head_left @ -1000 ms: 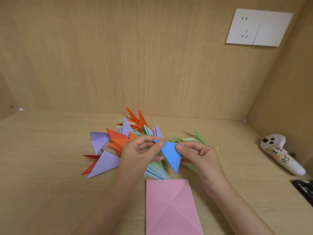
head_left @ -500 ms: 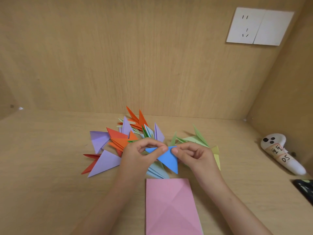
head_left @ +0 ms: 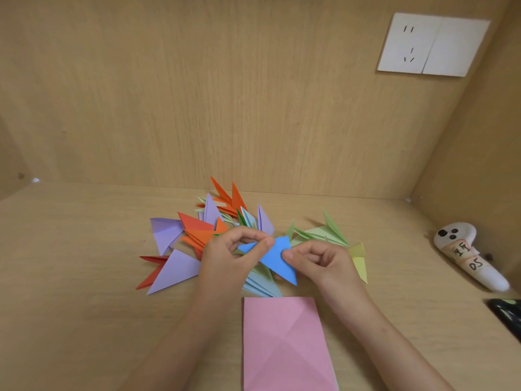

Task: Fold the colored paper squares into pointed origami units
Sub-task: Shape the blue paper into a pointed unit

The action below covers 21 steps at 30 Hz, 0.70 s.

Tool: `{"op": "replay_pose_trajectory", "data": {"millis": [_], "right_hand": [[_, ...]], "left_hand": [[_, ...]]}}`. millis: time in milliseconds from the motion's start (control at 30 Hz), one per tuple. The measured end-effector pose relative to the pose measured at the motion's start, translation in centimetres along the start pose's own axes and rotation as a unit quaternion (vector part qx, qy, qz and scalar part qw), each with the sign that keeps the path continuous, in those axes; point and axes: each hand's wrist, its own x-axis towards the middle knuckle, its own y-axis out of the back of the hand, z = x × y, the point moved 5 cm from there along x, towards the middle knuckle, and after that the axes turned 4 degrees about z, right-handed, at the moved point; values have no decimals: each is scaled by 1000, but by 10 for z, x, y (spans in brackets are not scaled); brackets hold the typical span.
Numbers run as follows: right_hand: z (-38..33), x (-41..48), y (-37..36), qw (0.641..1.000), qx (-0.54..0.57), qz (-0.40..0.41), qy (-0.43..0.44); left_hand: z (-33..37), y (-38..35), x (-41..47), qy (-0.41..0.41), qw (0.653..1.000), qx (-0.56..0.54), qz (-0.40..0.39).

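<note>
Both hands hold a folded blue paper unit (head_left: 275,258) just above the table, its sharp tip pointing down and to the right. My left hand (head_left: 228,258) pinches its left part between thumb and fingers. My right hand (head_left: 321,262) pinches its right edge with curled fingers. A pink paper square (head_left: 284,345) with diagonal creases lies flat in front of me. Behind the hands sits a pile of folded pointed units (head_left: 214,221) in orange, purple, light blue and green.
A wooden back wall carries a white socket plate (head_left: 431,45). A white controller with handwritten labels (head_left: 468,255) lies at the right by the side wall. A black object (head_left: 507,317) shows at the right edge. A yellow folded unit (head_left: 359,261) lies behind my right hand.
The blue unit has turned and flattened between the fingers, its left point now sticking out leftwards. Both hands have shifted slightly; the pink square has not moved.
</note>
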Motion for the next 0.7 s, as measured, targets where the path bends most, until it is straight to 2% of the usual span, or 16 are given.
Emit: {"op": "replay_pose_trajectory", "data": {"millis": [200, 433, 600, 700], "right_hand": [[-1, 0, 0, 999, -28, -16, 12], [8, 0, -5, 994, -69, -76, -35], [9, 1, -4, 988, -128, -87, -11], [11, 1, -5, 970, -223, -88, 28]], "left_hand": [[-2, -7, -4, 21, 997, 44, -52], [-5, 0, -1, 7, 998, 60, 11], [-7, 5, 1, -5, 995, 86, 45], [-9, 7, 0, -31, 989, 135, 44]]}}
